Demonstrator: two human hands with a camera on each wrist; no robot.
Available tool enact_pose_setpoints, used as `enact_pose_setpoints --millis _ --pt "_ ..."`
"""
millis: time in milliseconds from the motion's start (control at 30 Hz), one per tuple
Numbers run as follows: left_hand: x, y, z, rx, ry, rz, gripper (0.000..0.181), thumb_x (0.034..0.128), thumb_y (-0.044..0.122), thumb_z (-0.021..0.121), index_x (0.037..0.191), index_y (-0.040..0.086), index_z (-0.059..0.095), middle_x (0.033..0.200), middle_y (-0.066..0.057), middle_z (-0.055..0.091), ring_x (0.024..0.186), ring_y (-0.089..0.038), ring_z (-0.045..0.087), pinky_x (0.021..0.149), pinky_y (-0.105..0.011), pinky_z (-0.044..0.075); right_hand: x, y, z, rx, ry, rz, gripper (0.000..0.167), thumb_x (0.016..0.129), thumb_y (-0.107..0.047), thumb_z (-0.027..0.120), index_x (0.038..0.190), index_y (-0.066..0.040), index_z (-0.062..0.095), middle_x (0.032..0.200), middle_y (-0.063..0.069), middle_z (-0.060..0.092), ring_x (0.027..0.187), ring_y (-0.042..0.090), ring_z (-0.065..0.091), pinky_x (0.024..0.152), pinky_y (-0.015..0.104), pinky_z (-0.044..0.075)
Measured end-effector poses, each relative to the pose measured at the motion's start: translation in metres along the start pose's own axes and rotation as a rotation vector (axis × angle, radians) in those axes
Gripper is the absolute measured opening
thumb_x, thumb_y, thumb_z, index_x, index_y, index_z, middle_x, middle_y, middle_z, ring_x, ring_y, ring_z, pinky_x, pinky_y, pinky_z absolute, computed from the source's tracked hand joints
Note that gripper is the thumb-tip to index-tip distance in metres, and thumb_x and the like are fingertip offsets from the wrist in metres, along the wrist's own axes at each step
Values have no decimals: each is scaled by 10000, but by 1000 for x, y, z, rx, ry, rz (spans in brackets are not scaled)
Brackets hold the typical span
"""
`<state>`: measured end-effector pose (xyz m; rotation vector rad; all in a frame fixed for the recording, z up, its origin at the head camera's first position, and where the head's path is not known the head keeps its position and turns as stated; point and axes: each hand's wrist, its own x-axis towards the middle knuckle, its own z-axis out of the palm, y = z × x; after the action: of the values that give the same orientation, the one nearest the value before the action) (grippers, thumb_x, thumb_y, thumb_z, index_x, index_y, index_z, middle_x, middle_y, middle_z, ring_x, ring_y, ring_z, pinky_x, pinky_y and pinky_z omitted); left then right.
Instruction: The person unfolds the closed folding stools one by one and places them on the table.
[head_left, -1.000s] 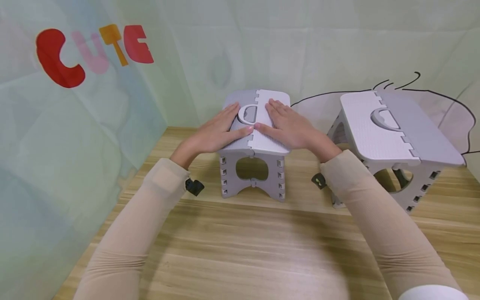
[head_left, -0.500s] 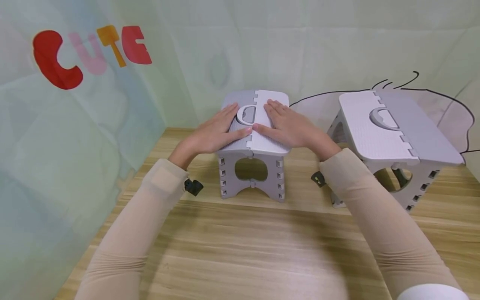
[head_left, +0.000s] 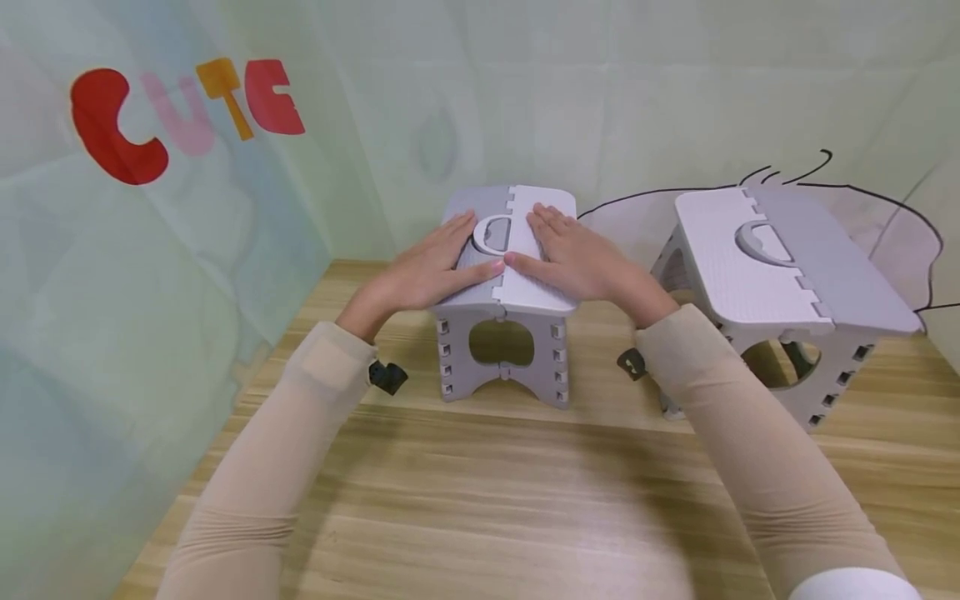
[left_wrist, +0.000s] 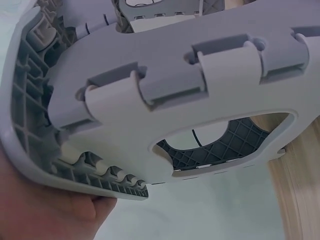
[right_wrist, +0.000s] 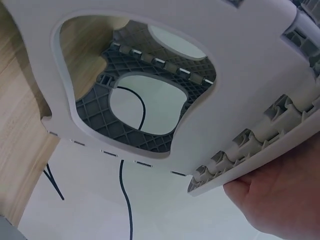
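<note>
A grey-and-white folding step stool (head_left: 536,287) stands unfolded on the wooden surface, its top slightly peaked along the hinged seam. On the grey half of the top, my left hand (head_left: 431,265) rests flat with straight fingers. My right hand (head_left: 581,254) lies the same way on the white half. Both thumbs point inward and nearly meet at the seam, just in front of the carry handle (head_left: 483,237). From below, the left wrist view shows the stool's hinged legs (left_wrist: 150,100) and ribbed underside. In the right wrist view the side panel (right_wrist: 240,90) with its large opening is spread.
A second folding stool (head_left: 750,258) stands unfolded to the right, close to my right forearm. Behind both is a printed cloth backdrop (head_left: 540,108); another cloth wall with coloured letters (head_left: 120,133) rises on the left. The wooden surface (head_left: 480,500) stretches toward me.
Both hands stay on the stool's top in the same pose. The whole scene sits slightly lower in the head view, as the camera has tilted a little.
</note>
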<state>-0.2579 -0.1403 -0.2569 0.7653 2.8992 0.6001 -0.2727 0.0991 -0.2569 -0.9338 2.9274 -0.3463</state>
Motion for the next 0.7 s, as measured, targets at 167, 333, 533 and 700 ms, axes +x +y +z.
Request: enact_pose_setpoints --millis 167,333,533,700 --pt "1 -1 2 -11 6 5 998 950 692 418 1587 17 50 1660 -125 13 1516 -237 4 1217 -424 83 -1 2 2 48 22 6 878 1018 -599 345 1572 30 84 1648 177 36 1517 262 6 1219 388 57" --pt "3 -2 2 -48 44 24 1026 932 705 443 1589 15 63 1655 -145 52 1515 -260 21 1213 -444 91 -4 1 0 118 59 25 905 1007 -630 351 1578 9 63 1650 153 46 1515 256 7 1218 413 65" --pt "-3 1 1 -92 90 58 982 927 708 452 1607 92 102 1658 -90 102 1515 -276 -20 1205 -497 66 -16 -6 -5 134 86 51 927 992 -693 274 1586 -18 47 1655 120 41 1514 263 -22 1217 435 40" --pt "-12 12 -1 -35 132 136 918 940 702 449 1611 159 135 1657 -49 125 1512 -234 -45 1211 -457 32 -36 -13 -9 110 102 61 929 987 -709 239 1585 -27 40 1656 107 26 1511 252 -60 1217 429 7"
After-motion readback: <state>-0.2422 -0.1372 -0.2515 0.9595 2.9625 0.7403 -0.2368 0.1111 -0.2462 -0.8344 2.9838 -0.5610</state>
